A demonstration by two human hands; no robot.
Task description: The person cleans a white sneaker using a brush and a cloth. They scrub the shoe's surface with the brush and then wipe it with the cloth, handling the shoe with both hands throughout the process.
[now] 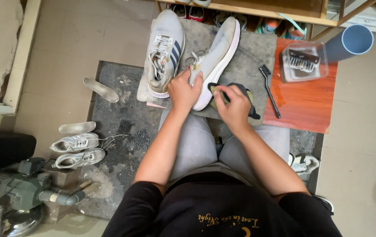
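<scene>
Two grey sneakers lie on a grey towel (249, 57) spread over a small table. The left sneaker (165, 50) sits upright with dark stripes and loose laces. The right sneaker (216, 59) is tipped on its side, white sole edge facing right. My left hand (183, 90) grips this tipped sneaker at its heel. My right hand (233, 105) is closed on a dark cloth with yellow trim (246, 94), pressed near the sole at the heel.
A thin black brush (270, 90) lies on the towel's right edge. A clear plastic box (304, 61) and a blue tube (350, 41) sit on the orange-red tabletop (304, 105). White sneakers (78, 149) and insoles (101, 89) lie on the floor left; a machine (21, 193) stands bottom left.
</scene>
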